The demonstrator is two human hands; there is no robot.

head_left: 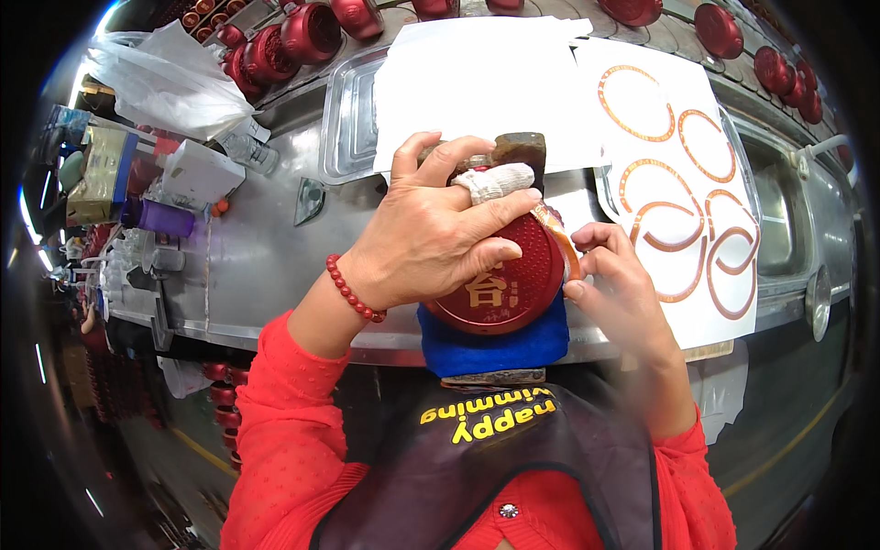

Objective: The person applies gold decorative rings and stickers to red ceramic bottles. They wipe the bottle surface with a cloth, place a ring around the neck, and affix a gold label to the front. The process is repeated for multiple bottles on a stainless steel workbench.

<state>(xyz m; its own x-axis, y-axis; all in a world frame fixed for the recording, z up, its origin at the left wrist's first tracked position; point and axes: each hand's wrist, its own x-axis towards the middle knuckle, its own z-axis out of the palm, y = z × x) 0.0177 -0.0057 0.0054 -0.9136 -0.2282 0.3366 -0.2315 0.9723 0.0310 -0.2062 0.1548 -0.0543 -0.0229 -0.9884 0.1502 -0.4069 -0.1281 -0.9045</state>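
Red lid: a round red lid (502, 275) with gold marks sits in the middle, near the person, at the near edge of the desk (266, 247).
Blue cloth: a blue cloth (495, 344) lies under the red lid and hangs over the desk edge.
Left hand: the left hand (431, 240) lies on top of the red lid and presses it down, its grip clenched on the lid. One finger has a white wrap (493, 181) on it. A red bead band (352, 291) is on the wrist.
Right hand: the right hand (616, 280) is at the right side of the red lid. Its grip pinches a thin gold strip (561, 240) that lies along the lid's rim.
White sheet: a white sheet (724, 302) lies on the right, and more gold rings (635, 103) are stuck on it.
Clear tray: a clear tray (346, 119) sits far from the person, with white paper (477, 87) over it.
Far lids: more red lids (310, 33) stand in a row at the far edge.
Bag: a white plastic bag (170, 81) is far on the left.
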